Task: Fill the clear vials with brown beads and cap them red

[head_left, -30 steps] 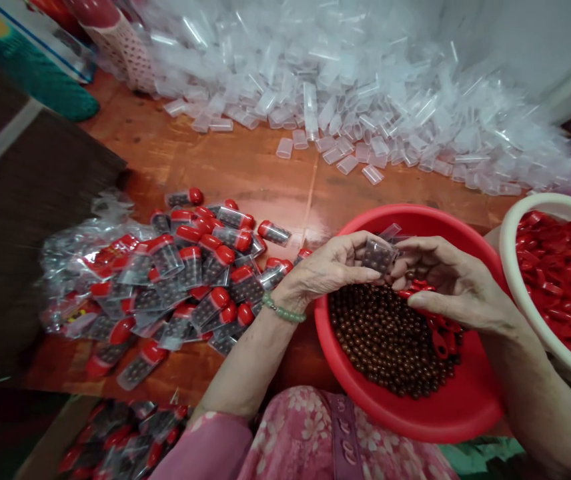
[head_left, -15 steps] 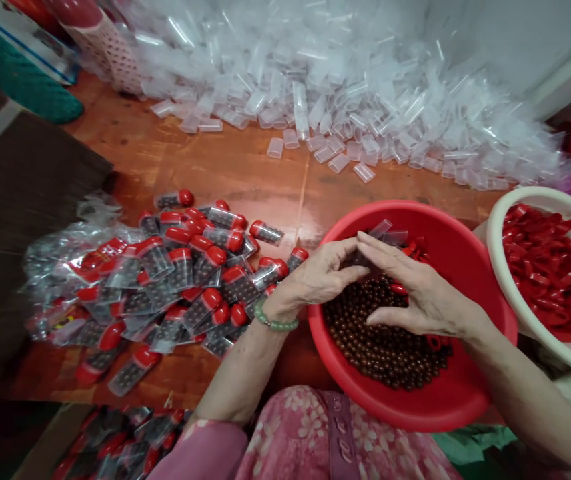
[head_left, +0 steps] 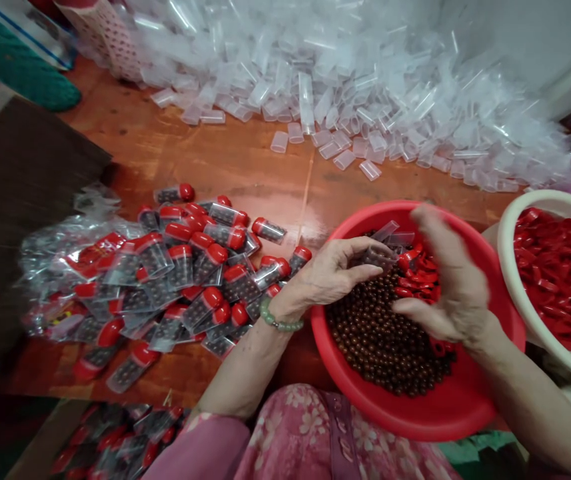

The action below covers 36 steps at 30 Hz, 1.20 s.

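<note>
My left hand (head_left: 333, 270) pinches a clear plastic tube (head_left: 379, 256) with brown balls inside, low over the red basin (head_left: 483, 380). Beside it, my right hand (head_left: 455, 293) is blurred by motion; its thumb and fingers are spread, and nothing shows between them. Below both hands lies a heap of shiny brown balls (head_left: 380, 347) in the basin. Small red caps (head_left: 415, 283) sit on the balls, partly behind my right hand. Loose clear tubes (head_left: 388, 231) rest near the basin's far side.
Left of the basin is a pile of filled, red-capped tubes (head_left: 205, 260) beside a crumpled clear bag (head_left: 45, 267). Many clear tubes (head_left: 325, 73) are heaped along the back of the wooden surface (head_left: 215, 157). A white basin (head_left: 508, 267) of red caps stands at the right.
My right hand first came over the tube in my left hand, hiding it, then swung back to the right with fingers spread. My left hand still holds the tube.
</note>
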Motion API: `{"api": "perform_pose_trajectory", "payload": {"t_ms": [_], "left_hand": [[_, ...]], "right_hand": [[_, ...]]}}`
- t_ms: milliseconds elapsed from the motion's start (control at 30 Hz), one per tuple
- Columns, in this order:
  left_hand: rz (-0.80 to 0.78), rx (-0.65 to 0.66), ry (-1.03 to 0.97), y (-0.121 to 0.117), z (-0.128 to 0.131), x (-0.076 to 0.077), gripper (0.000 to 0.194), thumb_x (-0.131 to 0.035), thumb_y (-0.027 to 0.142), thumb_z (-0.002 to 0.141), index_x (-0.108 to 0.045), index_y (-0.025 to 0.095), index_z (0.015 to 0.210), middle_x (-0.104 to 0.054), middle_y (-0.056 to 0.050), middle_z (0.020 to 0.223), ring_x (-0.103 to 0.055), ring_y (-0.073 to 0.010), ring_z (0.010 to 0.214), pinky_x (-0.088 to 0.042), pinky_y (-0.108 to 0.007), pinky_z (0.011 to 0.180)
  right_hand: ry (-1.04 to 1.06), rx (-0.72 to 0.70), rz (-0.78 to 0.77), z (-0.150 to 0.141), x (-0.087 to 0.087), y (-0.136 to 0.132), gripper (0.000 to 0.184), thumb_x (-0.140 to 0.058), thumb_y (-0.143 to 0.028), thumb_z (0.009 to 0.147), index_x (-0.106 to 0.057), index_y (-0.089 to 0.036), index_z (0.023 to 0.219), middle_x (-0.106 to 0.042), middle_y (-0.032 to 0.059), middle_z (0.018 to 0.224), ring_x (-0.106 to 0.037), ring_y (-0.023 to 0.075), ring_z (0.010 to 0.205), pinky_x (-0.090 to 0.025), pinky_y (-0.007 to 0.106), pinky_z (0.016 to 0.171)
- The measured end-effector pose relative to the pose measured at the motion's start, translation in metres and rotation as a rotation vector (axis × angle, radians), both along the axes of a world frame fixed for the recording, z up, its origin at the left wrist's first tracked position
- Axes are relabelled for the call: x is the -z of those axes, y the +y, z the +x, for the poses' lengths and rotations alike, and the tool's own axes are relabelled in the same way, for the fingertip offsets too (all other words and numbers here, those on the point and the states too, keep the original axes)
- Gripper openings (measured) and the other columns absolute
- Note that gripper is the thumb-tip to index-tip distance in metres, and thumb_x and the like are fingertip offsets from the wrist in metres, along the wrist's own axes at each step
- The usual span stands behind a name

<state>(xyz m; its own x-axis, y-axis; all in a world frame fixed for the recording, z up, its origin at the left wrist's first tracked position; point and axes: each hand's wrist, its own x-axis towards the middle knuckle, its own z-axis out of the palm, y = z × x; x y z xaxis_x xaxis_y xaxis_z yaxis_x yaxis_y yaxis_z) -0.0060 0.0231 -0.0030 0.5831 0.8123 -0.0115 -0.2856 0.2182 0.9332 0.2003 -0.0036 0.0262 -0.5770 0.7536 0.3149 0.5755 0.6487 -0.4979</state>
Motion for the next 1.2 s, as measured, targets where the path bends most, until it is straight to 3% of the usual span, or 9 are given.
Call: {"api": "perform_pose_trajectory", "payload": {"t_ms": [100, 233, 367, 500, 667, 767, 1033, 1100, 1200], "left_hand": [[0.032, -0.008, 0.0, 0.0, 0.0, 0.0, 0.02, -0.072, 0.02, 0.084, -0.073, 0.015, 0.103, -0.075, -0.006, 0.107, -0.068, -0.0186, 0.103, -0.048, -0.036, 0.103], [-0.047, -0.005, -0.032, 0.0, -0.001, 0.001, 0.021, -0.07, 0.02, 0.085, -0.072, 0.016, 0.106, -0.075, -0.006, 0.106, -0.069, -0.0154, 0.098, -0.05, -0.032, 0.099], [-0.066, 0.01, -0.081, 0.001, -0.002, 0.004, 0.024, -0.073, 0.018, 0.083, -0.07, 0.017, 0.106, -0.074, -0.004, 0.103, -0.069, -0.0132, 0.095, -0.05, -0.03, 0.097], [-0.078, 0.026, -0.079, 0.002, -0.003, 0.004, 0.028, -0.077, 0.022, 0.081, -0.07, 0.016, 0.107, -0.074, -0.006, 0.104, -0.069, -0.0159, 0.098, -0.05, -0.033, 0.099], [-0.001, -0.025, -0.011, 0.002, -0.003, 0.0, 0.025, -0.075, 0.024, 0.082, -0.072, 0.016, 0.105, -0.075, -0.006, 0.104, -0.069, -0.0173, 0.099, -0.05, -0.034, 0.099], [0.008, -0.064, 0.009, 0.004, -0.001, -0.001, 0.024, -0.074, 0.024, 0.083, -0.073, 0.016, 0.105, -0.075, -0.006, 0.103, -0.069, -0.0176, 0.099, -0.051, -0.033, 0.097], [0.044, -0.119, -0.005, 0.007, 0.003, 0.004, 0.027, -0.077, 0.023, 0.079, -0.074, 0.016, 0.105, -0.075, -0.004, 0.101, -0.067, -0.0158, 0.095, -0.048, -0.031, 0.095], [0.052, -0.117, -0.009, 0.006, 0.003, 0.004, 0.026, -0.076, 0.023, 0.079, -0.073, 0.016, 0.104, -0.075, -0.005, 0.102, -0.066, -0.0157, 0.095, -0.048, -0.031, 0.095], [0.051, -0.11, -0.009, 0.006, 0.002, 0.003, 0.024, -0.074, 0.023, 0.08, -0.072, 0.016, 0.103, -0.074, -0.005, 0.101, -0.066, -0.016, 0.096, -0.047, -0.032, 0.096]], "right_hand": [[0.04, -0.108, 0.008, 0.001, 0.001, 0.002, 0.085, -0.067, -0.043, 0.092, -0.021, -0.033, 0.163, -0.047, 0.0086, 0.159, -0.049, 0.0313, 0.143, -0.044, 0.051, 0.118], [0.164, 0.097, -0.06, 0.015, -0.004, 0.005, 0.074, -0.06, -0.045, 0.096, -0.026, -0.034, 0.162, -0.047, 0.0068, 0.159, -0.05, 0.0316, 0.142, -0.044, 0.051, 0.118], [0.014, 0.14, -0.063, 0.033, -0.009, 0.01, 0.051, -0.064, -0.036, 0.095, -0.056, -0.029, 0.145, -0.068, 0.0084, 0.137, -0.065, 0.0298, 0.126, -0.053, 0.048, 0.109], [-0.152, 0.134, -0.12, 0.049, -0.008, 0.01, 0.035, -0.062, -0.036, 0.096, -0.067, -0.026, 0.129, -0.076, 0.0077, 0.12, -0.073, 0.0285, 0.106, -0.059, 0.047, 0.097], [-0.484, 0.239, -0.129, 0.061, -0.002, 0.01, 0.028, -0.048, -0.027, 0.1, -0.072, -0.017, 0.11, -0.076, 0.0151, 0.102, -0.072, 0.0309, 0.09, -0.056, 0.046, 0.082], [-0.618, 0.23, -0.156, 0.06, 0.001, 0.016, 0.027, -0.045, -0.02, 0.098, -0.071, -0.017, 0.098, -0.073, 0.0129, 0.093, -0.068, 0.027, 0.085, -0.052, 0.04, 0.078], [-0.799, 0.159, -0.056, 0.032, 0.016, 0.036, 0.019, -0.056, -0.024, 0.094, -0.073, -0.019, 0.101, -0.058, 0.0108, 0.091, -0.055, 0.0237, 0.08, -0.041, 0.034, 0.067], [-0.766, 0.152, -0.086, 0.032, 0.019, 0.036, 0.014, -0.058, -0.024, 0.092, -0.071, -0.019, 0.091, -0.058, 0.0092, 0.09, -0.054, 0.0221, 0.079, -0.041, 0.033, 0.067], [-0.502, 0.187, -0.203, 0.039, 0.016, 0.033, 0.011, -0.06, -0.027, 0.091, -0.067, -0.019, 0.088, -0.062, 0.006, 0.086, -0.057, 0.0195, 0.076, -0.044, 0.032, 0.069]]}}
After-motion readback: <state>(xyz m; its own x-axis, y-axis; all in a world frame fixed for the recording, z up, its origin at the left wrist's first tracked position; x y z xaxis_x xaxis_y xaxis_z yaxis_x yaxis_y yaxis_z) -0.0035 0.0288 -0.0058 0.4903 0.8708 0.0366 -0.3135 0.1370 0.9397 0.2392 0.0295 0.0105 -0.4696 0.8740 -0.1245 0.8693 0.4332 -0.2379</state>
